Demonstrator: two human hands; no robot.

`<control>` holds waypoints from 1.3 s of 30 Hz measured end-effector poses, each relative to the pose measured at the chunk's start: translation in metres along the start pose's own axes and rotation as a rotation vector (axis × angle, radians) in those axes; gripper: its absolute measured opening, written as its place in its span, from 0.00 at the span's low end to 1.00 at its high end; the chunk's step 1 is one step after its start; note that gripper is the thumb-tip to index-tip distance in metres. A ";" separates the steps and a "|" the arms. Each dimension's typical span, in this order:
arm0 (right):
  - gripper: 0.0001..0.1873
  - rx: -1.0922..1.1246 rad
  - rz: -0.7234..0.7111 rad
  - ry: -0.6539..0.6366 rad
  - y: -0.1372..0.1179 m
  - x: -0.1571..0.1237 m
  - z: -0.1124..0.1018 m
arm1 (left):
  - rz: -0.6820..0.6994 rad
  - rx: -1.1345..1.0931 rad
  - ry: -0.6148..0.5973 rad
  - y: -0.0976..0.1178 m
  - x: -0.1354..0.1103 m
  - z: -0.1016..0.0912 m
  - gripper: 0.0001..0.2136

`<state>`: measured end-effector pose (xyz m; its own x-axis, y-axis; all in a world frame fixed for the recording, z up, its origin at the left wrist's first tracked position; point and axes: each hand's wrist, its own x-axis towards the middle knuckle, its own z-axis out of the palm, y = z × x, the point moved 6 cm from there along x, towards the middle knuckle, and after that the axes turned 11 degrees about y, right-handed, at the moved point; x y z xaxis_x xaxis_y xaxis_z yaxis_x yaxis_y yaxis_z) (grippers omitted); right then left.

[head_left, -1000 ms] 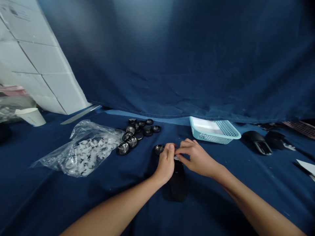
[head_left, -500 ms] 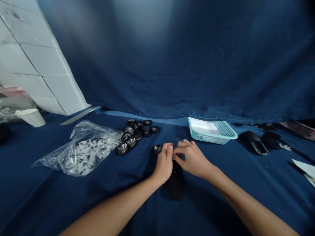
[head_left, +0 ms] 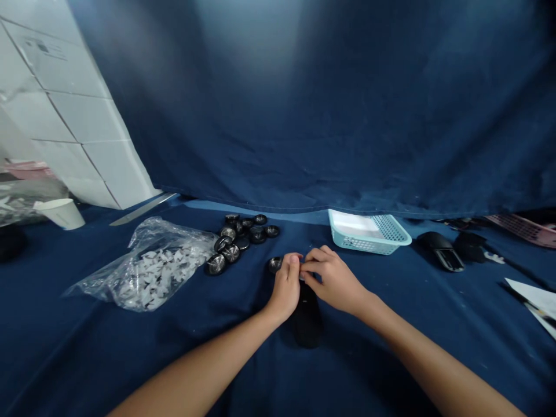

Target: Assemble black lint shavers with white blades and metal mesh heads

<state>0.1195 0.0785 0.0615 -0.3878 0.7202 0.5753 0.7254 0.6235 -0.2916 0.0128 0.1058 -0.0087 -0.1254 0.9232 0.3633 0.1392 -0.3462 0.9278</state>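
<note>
My left hand is closed at the far end of a long black rounded part, thumb on top. My right hand meets it from the other side, thumb and forefinger pinched together. Between the fingertips a small pale bit shows, too covered to name. The near end of the black part points toward me; its far end is hidden by my hands. Just left of my left hand's fingers lies one round black cap with a shiny ridged face.
Farther left are a pile of similar caps and a clear plastic bag of small white pieces. A turquoise basket holding something white stands right of centre. Black parts, a paper cup, a metal ruler and white boxes lie around.
The view has shifted slightly, so the surroundings sit a little differently in the picture. My hands keep the same grip at the black part, with only slight finger movement.
</note>
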 end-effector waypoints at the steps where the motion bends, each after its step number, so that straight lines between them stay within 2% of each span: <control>1: 0.10 0.019 0.003 0.008 0.001 0.000 -0.002 | 0.003 -0.002 0.002 0.000 0.000 0.000 0.22; 6: 0.15 0.109 0.031 0.040 0.015 0.005 -0.010 | 0.011 0.008 0.007 0.000 0.002 0.001 0.22; 14: 0.20 0.224 0.026 -0.070 0.035 0.003 -0.003 | 0.018 0.062 0.014 0.004 -0.001 0.000 0.18; 20: 0.18 0.217 0.032 -0.088 0.033 0.002 -0.006 | 0.024 0.089 0.018 0.007 -0.003 -0.001 0.18; 30: 0.21 0.163 0.013 -0.144 0.031 0.000 -0.007 | 0.019 0.088 0.014 0.008 -0.003 -0.002 0.17; 39: 0.13 0.188 0.061 -0.099 0.030 0.000 -0.005 | -0.001 0.063 0.018 0.003 -0.002 -0.001 0.19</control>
<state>0.1444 0.0960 0.0569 -0.4074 0.7787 0.4771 0.6338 0.6172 -0.4661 0.0126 0.1031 -0.0065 -0.1434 0.9200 0.3648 0.2006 -0.3339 0.9210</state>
